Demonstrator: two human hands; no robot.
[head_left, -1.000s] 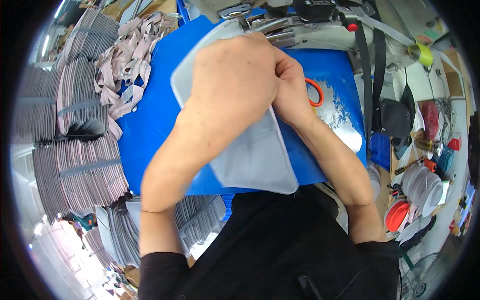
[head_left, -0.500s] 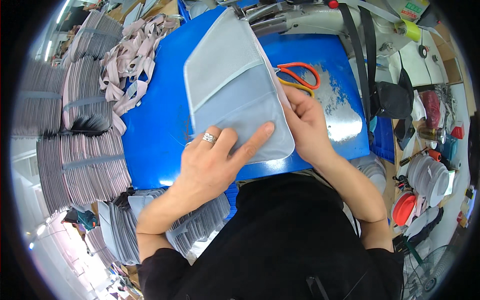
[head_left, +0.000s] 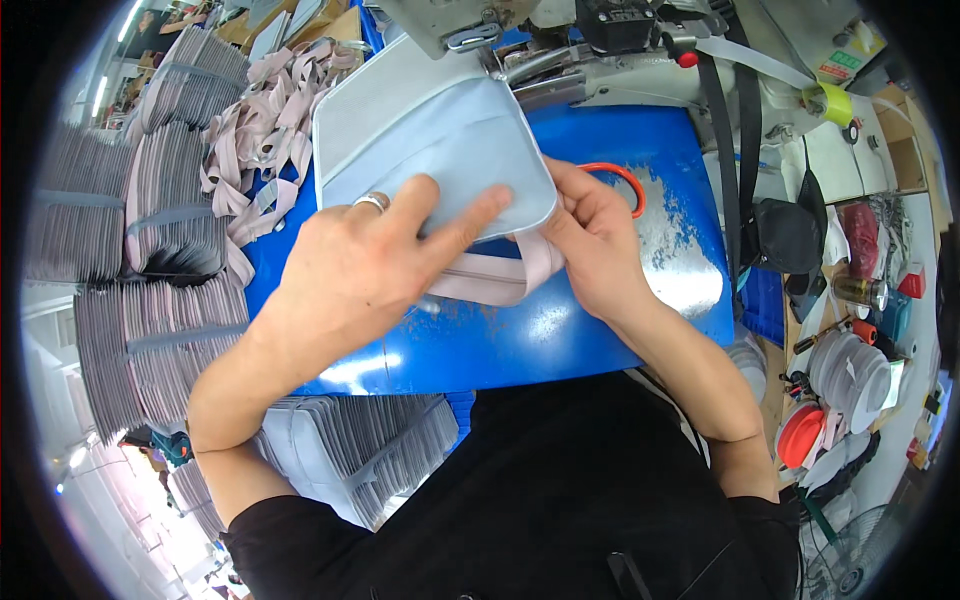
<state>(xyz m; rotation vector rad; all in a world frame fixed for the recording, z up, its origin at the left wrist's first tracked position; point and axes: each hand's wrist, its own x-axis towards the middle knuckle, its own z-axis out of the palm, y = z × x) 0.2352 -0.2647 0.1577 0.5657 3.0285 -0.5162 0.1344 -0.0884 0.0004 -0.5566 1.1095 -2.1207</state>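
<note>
A light grey-blue fabric panel (head_left: 455, 135) with rounded corners and pale edging lies at an angle over the blue table, its far edge at the sewing machine's head (head_left: 480, 38). My left hand (head_left: 365, 245), a ring on one finger, rests on the panel with thumb and fingers apart. At the panel's right near corner, my right hand (head_left: 600, 235) pinches the edge. A pale pink zipper strip (head_left: 490, 278) loops out below the panel and runs up to the right fingers. The scissors (head_left: 630, 185) lie just beyond that hand, only one red-orange handle showing.
Tied stacks of grey panels (head_left: 175, 195) stand at the left, with more stacks (head_left: 370, 445) below the front edge of the blue table (head_left: 600, 345). Tangled pink strips (head_left: 265, 130) heap at the far left. Black straps (head_left: 740, 140) hang at the right.
The panel has moved away and left, turning, its far edge reaching the sewing machine. The pink strip now loops out below it. My left hand has shifted left and away; the scissors are more covered.
</note>
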